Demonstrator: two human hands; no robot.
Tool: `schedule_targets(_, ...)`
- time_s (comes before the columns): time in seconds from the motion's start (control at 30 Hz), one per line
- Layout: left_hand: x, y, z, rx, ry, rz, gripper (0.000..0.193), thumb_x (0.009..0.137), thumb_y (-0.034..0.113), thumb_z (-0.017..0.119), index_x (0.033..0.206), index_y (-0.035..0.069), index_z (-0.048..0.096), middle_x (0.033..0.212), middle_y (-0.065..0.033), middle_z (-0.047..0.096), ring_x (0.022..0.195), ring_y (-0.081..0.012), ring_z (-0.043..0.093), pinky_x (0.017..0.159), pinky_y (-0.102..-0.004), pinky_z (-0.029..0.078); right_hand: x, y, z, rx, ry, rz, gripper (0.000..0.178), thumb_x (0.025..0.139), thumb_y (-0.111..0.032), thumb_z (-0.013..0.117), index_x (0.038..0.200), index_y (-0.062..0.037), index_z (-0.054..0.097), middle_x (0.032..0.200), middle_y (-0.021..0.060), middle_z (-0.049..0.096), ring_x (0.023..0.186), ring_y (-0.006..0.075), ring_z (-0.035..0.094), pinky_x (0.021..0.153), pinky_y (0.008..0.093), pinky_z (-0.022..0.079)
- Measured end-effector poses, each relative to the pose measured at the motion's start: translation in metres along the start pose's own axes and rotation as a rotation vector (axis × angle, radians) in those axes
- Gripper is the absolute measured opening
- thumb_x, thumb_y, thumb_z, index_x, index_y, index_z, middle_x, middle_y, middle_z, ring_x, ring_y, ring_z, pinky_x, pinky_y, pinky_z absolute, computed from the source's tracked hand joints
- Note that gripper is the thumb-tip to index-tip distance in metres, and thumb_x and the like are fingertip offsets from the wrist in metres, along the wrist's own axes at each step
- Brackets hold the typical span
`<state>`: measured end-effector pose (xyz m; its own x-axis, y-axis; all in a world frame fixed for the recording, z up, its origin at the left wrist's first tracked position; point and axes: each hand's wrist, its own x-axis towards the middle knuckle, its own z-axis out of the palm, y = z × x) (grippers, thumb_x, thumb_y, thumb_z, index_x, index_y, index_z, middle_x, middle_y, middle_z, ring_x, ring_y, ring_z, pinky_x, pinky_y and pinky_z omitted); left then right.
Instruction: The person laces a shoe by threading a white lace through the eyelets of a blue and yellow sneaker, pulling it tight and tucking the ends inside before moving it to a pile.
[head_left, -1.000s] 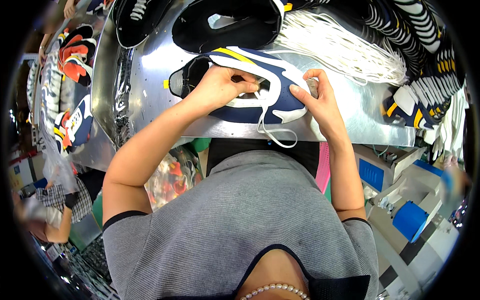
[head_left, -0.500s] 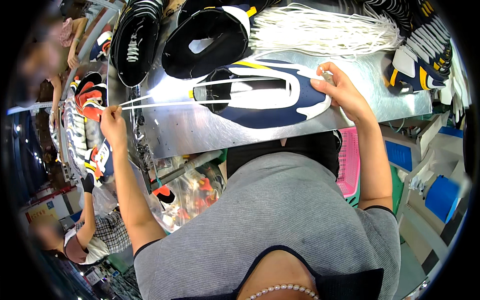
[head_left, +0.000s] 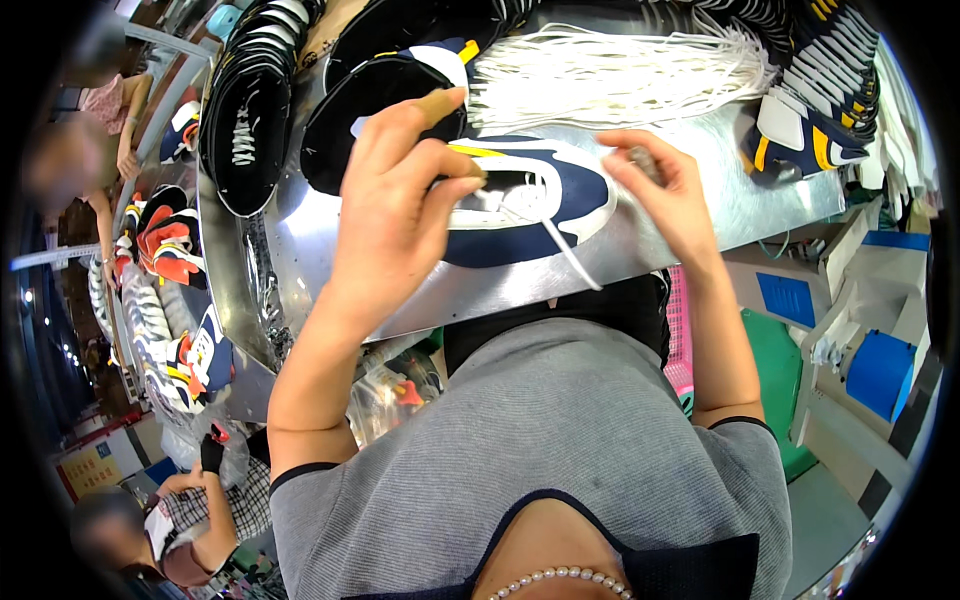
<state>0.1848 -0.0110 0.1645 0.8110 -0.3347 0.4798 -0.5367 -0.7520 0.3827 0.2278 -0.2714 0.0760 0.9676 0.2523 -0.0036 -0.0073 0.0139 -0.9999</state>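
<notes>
A: Where's the shoe?

B: Navy-and-white shoe [head_left: 587, 185], lying on the metal bench [head_left: 785, 205] in front of the person, toe to the right. Opening faces up. White lace [head_left: 568, 255] comes out of it, crosses the near side, loose end at the bench's near edge.

A: Left hand?

B: Left hand [head_left: 392, 205] is over the heel end, covering part of it. One finger stretched up and away, thumb and another finger pinched close at the opening. Can't tell if lace is between them.

A: Right?

B: Right hand [head_left: 668, 190] is just beyond the toe. Fingers curled, thumb and index parted, no lace in them. Grey patch shows at the fingers, too small to tell what.

A: Around it?

B: Lace bundle [head_left: 620, 75], white, stretched along the far side. Black upper [head_left: 385, 95] behind the left hand, its near part hidden. Nested black stack [head_left: 240, 150] further left. Row of navy uppers [head_left: 810, 140] at far right. Pink basket [head_left: 678, 340] below the bench edge, by the right forearm.
</notes>
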Motion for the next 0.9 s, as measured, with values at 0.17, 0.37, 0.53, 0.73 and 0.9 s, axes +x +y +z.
schedule_targets(0.17,0.009,0.006,0.041,-0.188,-0.038,-0.083,0.012,0.078,0.002,0.073,0.087,0.004,0.067,0.12,-0.0108,0.066,0.111,-0.0324,0.057,0.093,-0.0402,0.047,0.0,0.007,0.055,0.194,-0.174,0.042,0.02,0.088,-0.014,0.074,0.102,0.0001,0.07,0.091,0.0014,0.064,0.084,0.0061,0.059,0.073,0.0217,0.046)
schedule_targets(0.37,-0.03,-0.001,0.022,-0.135,-0.195,-0.334,0.025,0.087,0.015,0.072,0.106,0.0,0.068,0.109,-0.018,0.069,0.103,-0.0349,0.065,0.09,-0.0394,0.05,0.008,0.013,0.044,0.302,-0.111,0.233,0.02,0.093,-0.015,0.068,0.11,-0.004,0.064,0.087,0.001,0.067,0.06,0.0016,0.044,0.053,0.0161,0.034)
schedule_targets(0.53,-0.03,-0.045,0.06,-1.161,-0.501,-1.251,0.049,0.103,0.045,0.052,0.121,0.001,0.064,0.109,-0.0091,0.068,0.106,-0.0201,0.063,0.096,-0.0319,0.047,0.01,0.028,0.059,0.075,-0.056,0.198,0.04,0.089,-0.009,0.071,0.124,0.0002,0.054,0.091,0.0054,0.069,0.073,0.0073,0.062,0.065,0.0192,0.048)
schedule_targets(0.73,-0.033,-0.01,0.084,-0.909,-0.054,-1.139,0.026,0.088,0.013,0.076,0.109,0.0,0.067,0.099,-0.0076,0.071,0.087,-0.0129,0.068,0.063,-0.0236,0.053,0.009,0.024,0.058,-0.292,-0.118,0.202,0.047,0.081,-0.014,0.078,0.121,-0.0037,0.055,0.092,0.0145,0.071,0.086,0.0233,0.069,0.078,0.0337,0.053)
schedule_targets(0.9,-0.041,-0.007,0.09,-0.695,0.015,-0.936,0.028,0.086,0.014,0.076,0.107,-0.003,0.068,0.101,-0.008,0.073,0.091,-0.0136,0.068,0.08,-0.0279,0.053,0.001,0.018,0.052,-0.303,-0.191,0.084,0.045,0.085,-0.023,0.074,0.119,-0.0035,0.051,0.093,0.0159,0.07,0.091,0.0318,0.068,0.08,0.0397,0.051)
